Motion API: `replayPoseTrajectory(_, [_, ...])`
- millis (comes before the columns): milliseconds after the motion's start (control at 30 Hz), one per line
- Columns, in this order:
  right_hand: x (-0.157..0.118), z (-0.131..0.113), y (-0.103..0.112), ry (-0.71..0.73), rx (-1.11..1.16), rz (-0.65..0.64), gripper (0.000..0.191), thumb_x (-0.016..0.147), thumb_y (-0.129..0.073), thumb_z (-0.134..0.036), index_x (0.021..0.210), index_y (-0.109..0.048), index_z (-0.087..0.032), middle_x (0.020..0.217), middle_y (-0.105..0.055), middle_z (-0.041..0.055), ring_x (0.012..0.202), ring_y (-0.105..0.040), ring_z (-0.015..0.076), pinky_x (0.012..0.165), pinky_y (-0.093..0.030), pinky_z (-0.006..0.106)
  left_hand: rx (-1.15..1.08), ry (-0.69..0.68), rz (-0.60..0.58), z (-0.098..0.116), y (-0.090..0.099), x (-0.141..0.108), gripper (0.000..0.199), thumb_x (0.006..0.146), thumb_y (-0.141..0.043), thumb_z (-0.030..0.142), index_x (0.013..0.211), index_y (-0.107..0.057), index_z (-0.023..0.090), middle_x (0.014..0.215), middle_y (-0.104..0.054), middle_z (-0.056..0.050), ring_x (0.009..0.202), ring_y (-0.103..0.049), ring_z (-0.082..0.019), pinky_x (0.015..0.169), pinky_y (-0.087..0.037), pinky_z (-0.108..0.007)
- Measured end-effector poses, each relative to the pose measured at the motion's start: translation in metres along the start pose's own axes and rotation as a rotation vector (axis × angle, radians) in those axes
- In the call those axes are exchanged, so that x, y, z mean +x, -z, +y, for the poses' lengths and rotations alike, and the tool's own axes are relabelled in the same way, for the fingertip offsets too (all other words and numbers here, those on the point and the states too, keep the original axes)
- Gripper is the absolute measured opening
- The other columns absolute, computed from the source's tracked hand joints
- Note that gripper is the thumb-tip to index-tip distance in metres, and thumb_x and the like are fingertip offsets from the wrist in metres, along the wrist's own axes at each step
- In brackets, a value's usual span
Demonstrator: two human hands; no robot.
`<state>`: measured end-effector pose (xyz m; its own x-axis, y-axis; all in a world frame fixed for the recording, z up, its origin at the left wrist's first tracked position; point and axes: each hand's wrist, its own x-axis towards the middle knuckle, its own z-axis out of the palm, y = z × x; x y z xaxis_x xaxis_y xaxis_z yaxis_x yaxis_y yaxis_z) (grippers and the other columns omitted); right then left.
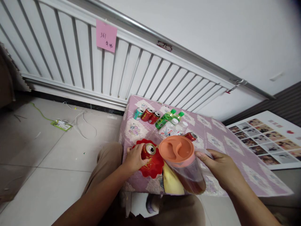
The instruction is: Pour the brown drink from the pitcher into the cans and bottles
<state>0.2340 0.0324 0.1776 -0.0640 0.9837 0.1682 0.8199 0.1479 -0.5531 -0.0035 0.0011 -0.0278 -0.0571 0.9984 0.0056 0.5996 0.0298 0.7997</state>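
My left hand (135, 159) is wrapped round an open red can (148, 151), which stands over a red scalloped mat (155, 166) near the table's front edge. My right hand (217, 166) grips the handle of a clear pitcher (188, 175) with an orange lid (176, 149). Some brown liquid lies in the bottom of the pitcher, whose lid is close to the right of the can. A yellow cloth-like thing (172, 181) shows beside the pitcher, partly hidden by it.
Behind, on the flowered tablecloth (209, 139), are a teal can (138, 113), red cans (154, 117), green bottles (162, 121) and white bottles (169, 127). Another red can (190, 136) lies behind the pitcher. A white radiator (131, 69) borders the table; a photo board (270, 138) leans at right.
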Motion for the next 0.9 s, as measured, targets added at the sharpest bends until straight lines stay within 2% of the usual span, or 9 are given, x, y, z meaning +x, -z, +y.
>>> replayPoseTrajectory(100, [0.0005, 0.0002, 0.0003, -0.035, -0.014, -0.038, 0.05, 0.067, -0.071, -0.065, 0.049, -0.052, -0.023, 0.049, -0.046, -0.0027, 0.05, -0.045, 0.0149, 0.045, -0.036, 0.027, -0.005, -0.002, -0.001, 0.0012, 0.0015, -0.0005, 0.064, 0.078, -0.077, 0.033, 0.135, -0.049, 0.028, 0.138, -0.065, -0.008, 0.131, -0.058, -0.031, 0.112, -0.036, -0.051])
replayPoseTrajectory(400, [-0.0005, -0.0045, 0.001, -0.034, -0.02, -0.046, 0.05, 0.068, -0.07, -0.067, 0.052, -0.057, -0.021, 0.051, -0.049, -0.0023, 0.051, -0.044, 0.0141, 0.045, -0.036, 0.026, -0.011, 0.002, -0.003, 0.0021, 0.0021, -0.0006, 0.064, 0.077, -0.078, 0.033, 0.134, -0.049, 0.027, 0.137, -0.065, -0.008, 0.13, -0.059, -0.031, 0.111, -0.036, -0.052])
replayPoseTrajectory(667, [-0.0003, -0.0054, 0.0008, -0.034, -0.015, -0.043, 0.051, 0.067, -0.071, -0.066, 0.049, -0.053, -0.022, 0.048, -0.045, -0.003, 0.049, -0.041, 0.013, 0.043, -0.033, 0.025, 0.002, 0.018, -0.025, 0.0013, 0.0017, -0.0005, 0.066, 0.078, -0.077, 0.034, 0.137, -0.048, 0.027, 0.141, -0.063, -0.008, 0.132, -0.058, -0.03, 0.113, -0.035, -0.051])
replayPoseTrajectory(900, [-0.0002, -0.0061, 0.0011, -0.022, -0.01, -0.051, 0.051, 0.067, -0.071, -0.067, 0.051, -0.055, -0.022, 0.048, -0.046, -0.0033, 0.048, -0.043, 0.0132, 0.044, -0.035, 0.025, -0.002, 0.008, -0.007, -0.0019, -0.0021, 0.001, 0.066, 0.078, -0.078, 0.035, 0.136, -0.048, 0.027, 0.141, -0.064, -0.009, 0.13, -0.059, -0.031, 0.112, -0.035, -0.052])
